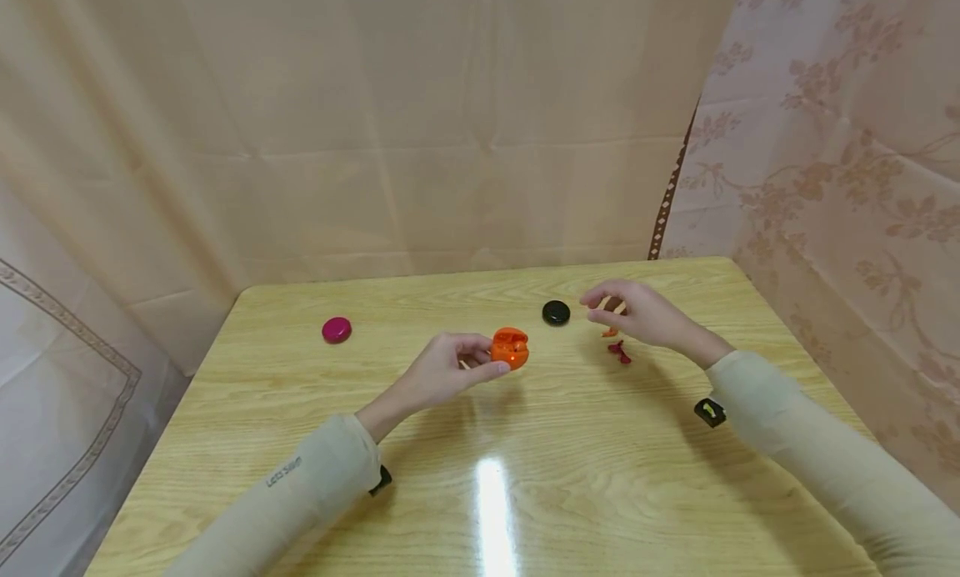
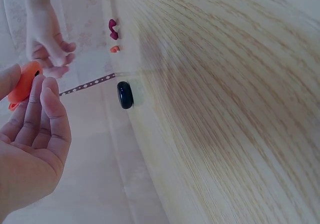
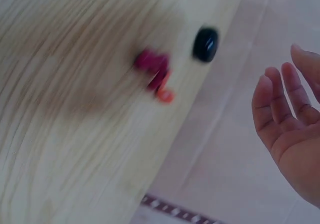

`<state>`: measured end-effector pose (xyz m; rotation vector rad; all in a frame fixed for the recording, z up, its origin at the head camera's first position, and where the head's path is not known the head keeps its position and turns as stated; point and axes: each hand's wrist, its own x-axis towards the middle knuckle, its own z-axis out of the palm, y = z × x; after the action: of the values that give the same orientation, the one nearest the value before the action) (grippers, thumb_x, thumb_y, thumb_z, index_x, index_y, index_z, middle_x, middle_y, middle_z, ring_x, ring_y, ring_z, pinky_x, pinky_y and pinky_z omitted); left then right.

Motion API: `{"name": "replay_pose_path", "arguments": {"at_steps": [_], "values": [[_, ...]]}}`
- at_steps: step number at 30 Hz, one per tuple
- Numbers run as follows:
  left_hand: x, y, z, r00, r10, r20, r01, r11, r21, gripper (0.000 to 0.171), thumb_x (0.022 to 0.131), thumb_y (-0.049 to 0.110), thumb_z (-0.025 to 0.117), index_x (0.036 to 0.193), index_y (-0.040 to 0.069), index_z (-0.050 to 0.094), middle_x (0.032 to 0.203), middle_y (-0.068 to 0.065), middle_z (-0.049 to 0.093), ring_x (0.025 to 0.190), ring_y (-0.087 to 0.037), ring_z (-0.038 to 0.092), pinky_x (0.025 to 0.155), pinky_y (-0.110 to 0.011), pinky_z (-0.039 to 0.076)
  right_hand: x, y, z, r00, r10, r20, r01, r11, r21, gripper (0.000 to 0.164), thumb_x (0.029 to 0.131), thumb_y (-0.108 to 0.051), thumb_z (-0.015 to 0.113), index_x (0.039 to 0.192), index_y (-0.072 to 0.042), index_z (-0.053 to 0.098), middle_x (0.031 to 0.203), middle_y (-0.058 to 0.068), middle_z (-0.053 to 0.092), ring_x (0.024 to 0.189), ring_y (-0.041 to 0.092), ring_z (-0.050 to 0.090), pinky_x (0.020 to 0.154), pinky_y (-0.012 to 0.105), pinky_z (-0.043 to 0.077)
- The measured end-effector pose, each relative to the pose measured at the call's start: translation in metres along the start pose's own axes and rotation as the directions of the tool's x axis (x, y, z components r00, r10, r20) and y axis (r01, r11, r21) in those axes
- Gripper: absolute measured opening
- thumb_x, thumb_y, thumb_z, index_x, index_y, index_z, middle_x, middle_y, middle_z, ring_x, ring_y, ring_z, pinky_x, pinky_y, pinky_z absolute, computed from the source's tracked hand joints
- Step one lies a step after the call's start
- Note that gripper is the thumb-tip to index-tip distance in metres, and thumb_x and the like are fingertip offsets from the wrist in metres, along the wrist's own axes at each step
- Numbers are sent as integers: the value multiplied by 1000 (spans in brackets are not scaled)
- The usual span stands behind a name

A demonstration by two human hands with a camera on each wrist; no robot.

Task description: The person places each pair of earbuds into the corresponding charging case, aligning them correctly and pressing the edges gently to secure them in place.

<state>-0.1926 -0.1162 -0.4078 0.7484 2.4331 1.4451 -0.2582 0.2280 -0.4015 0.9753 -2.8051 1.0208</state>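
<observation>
My left hand (image 1: 438, 370) holds an orange earbud case (image 1: 510, 356) between thumb and fingers, above the table. The case's lid is up, and what looks like an orange earbud sits inside. My right hand (image 1: 643, 314) hovers over the table with loosely bent fingers; the right wrist view shows nothing in its grasp. Just below it lie an orange earbud (image 1: 611, 333) and a pair of magenta earbuds (image 1: 620, 353). Left of that hand sits a closed, round black case (image 1: 556, 313).
A closed, round magenta case (image 1: 337, 330) lies at the left of the wooden table (image 1: 600, 469). Behind the table hangs a beige curtain (image 1: 420, 143), with a flowered cloth (image 1: 847, 160) along the right side.
</observation>
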Motion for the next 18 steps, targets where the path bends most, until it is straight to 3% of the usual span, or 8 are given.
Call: {"name": "replay_pose_path", "arguments": {"at_steps": [4,10,18], "values": [[-1,-1,0,1000,-9,3,9,1000,8,28,93,33,77,112,12,75,89,5,72,80,-17,65,70,-30,54,-5,21,-4,999,4,37,-2,998,-63,22,96,-5,71,117,1,69,113,19,68,90,24,68,75,39,58],[-2,0,0,1000,-10,3,10,1000,6,29,92,33,77,112,12,75,89,5,72,80,-18,65,70,-30,53,-13,42,-2,997,-15,74,30,979,-203,26,91,2,73,117,4,70,106,16,66,84,26,68,75,45,58],[-3,-1,0,1000,-2,5,2,1000,-2,28,92,32,77,111,11,75,90,6,72,79,-17,65,69,-30,54,-17,60,4,993,46,113,-24,982,-188,27,90,3,74,116,5,70,110,18,68,87,28,69,76,43,58]]}}
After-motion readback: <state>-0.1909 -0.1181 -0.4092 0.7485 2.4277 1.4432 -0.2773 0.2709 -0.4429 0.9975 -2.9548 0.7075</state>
